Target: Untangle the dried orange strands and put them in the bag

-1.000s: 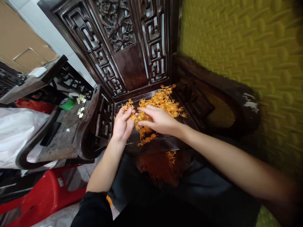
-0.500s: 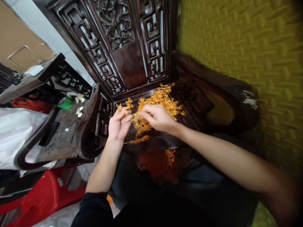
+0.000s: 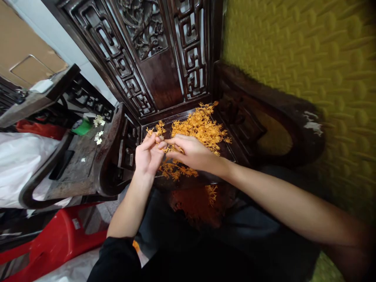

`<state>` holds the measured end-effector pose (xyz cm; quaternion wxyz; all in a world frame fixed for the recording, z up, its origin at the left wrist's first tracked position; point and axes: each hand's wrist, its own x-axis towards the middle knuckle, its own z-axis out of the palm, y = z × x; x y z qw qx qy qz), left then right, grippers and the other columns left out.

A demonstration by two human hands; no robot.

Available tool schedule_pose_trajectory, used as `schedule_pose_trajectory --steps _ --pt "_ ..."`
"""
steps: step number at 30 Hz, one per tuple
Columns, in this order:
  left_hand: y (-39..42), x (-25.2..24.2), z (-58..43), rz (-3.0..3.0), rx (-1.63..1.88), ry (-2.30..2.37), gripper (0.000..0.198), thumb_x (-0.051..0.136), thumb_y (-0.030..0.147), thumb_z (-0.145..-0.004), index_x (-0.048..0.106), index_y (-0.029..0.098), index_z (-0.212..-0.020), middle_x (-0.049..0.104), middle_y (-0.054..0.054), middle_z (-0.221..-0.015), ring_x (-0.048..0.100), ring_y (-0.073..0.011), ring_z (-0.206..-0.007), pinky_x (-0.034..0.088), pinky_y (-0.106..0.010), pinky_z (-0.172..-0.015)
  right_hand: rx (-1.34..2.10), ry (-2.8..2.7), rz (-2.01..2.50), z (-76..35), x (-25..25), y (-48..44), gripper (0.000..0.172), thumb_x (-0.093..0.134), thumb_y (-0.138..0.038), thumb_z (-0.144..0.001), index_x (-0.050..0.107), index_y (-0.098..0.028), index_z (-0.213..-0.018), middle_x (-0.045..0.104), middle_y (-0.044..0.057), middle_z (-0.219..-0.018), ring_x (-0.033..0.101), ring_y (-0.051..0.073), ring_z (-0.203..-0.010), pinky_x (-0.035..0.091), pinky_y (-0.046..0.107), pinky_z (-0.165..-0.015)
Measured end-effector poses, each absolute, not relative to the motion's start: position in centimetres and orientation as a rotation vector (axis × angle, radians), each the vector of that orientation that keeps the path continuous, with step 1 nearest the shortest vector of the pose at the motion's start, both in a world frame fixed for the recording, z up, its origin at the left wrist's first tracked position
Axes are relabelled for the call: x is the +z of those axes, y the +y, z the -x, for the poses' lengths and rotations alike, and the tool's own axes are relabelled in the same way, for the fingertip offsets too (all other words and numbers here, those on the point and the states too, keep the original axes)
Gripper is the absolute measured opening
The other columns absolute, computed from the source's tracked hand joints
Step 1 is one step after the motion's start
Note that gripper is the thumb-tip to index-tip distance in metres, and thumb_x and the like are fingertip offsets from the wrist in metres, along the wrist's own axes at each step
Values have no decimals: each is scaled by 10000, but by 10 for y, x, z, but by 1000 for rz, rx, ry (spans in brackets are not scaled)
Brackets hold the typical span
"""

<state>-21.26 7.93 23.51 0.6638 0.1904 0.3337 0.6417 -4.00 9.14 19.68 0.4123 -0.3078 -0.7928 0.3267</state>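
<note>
Small orange branching pieces, like plastic flower parts, lie in a heap (image 3: pixel 202 125) on the dark wooden seat (image 3: pixel 202 178). My left hand (image 3: pixel 149 154), palm turned up, pinches an orange branching piece (image 3: pixel 150 131) whose tip shows above the fingers. At its fingertips, my right hand (image 3: pixel 195 154) reaches in with the forefinger touching or almost touching them. A gap separates that forefinger from the right thumb, and orange shows there; whether it is held or lies behind I cannot tell. A looser group of orange pieces (image 3: pixel 178 171) lies nearer me, below the hands.
A carved wooden chair back (image 3: pixel 160 84) rises behind the heap, with a curved armrest (image 3: pixel 296 121) at right. On the left bench are a green tape roll (image 3: pixel 81 127), white flower-like pieces (image 3: pixel 99 137) and a dark phone-like object (image 3: pixel 61 165). A red plastic stool (image 3: pixel 55 239) stands lower left.
My right hand has shifted slightly down and its pinched fingers have spread, forefinger stretched to the left fingertips. More orange pieces show near the seat's front edge. My left hand stays nearly in place.
</note>
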Motion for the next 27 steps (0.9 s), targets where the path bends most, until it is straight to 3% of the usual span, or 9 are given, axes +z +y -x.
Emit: schedule_pose_trajectory --steps 3,7,10,12,17,21,24,27 --pt "79 240 217 -402 1480 714 216 500 -30 -899 587 129 -780 546 -19 -702 511 -48 -594 327 -135 -468 771 -1821 932 31 197 98 227 580 -335 -971 680 -148 -890 657 44 -844 563 151 -771 414 310 -740" --pt "76 247 218 -391 1512 696 250 462 -25 -924 582 136 -775 560 -24 -713 518 -46 -599 343 -132 -480 890 -1878 915 28 198 100 329 726 -413 -870 688 -177 -1094 661 11 -849 563 147 -756 403 296 -720" --pt "75 245 213 -362 1470 718 244 465 -36 -914 594 134 -796 561 -18 -703 525 -51 -593 355 -146 -489 898 -1934 765 37 198 95 186 623 -347 -948 687 -176 -911 675 9 -831 586 138 -765 418 288 -743" --pt "75 242 210 -357 1476 726 233 484 -52 -891 595 133 -804 567 -11 -695 532 -58 -586 356 -161 -489 825 -1878 777 42 197 93 214 589 -325 -963 647 -168 -830 676 19 -813 589 139 -751 423 288 -734" --pt "83 234 215 -379 1498 773 232 495 -71 -869 595 134 -829 598 -10 -715 565 -67 -609 388 -177 -525 584 -1851 915 27 192 108 182 572 -313 -953 587 -172 -838 647 37 -780 558 152 -702 412 307 -696" --pt "85 236 235 -425 1639 793 214 520 -58 -857 575 145 -822 589 6 -694 540 -48 -580 368 -153 -498 385 -1511 1222 -16 196 138 154 562 -311 -943 613 -177 -886 612 42 -734 544 169 -680 417 317 -665" --pt "85 236 239 -429 1693 833 180 522 -7 -888 575 155 -829 635 5 -743 582 -55 -618 510 -190 -653 439 -1502 1232 -31 202 140 192 538 -248 -938 662 -171 -1062 676 68 -872 594 179 -730 457 325 -695" --pt "85 231 228 -472 1548 850 121 574 83 -900 554 171 -818 715 -53 -951 700 -131 -881 565 -345 -926 464 -1810 1024 -11 205 117 361 481 -163 -927 680 -172 -1229 704 88 -1025 629 190 -808 487 349 -777"
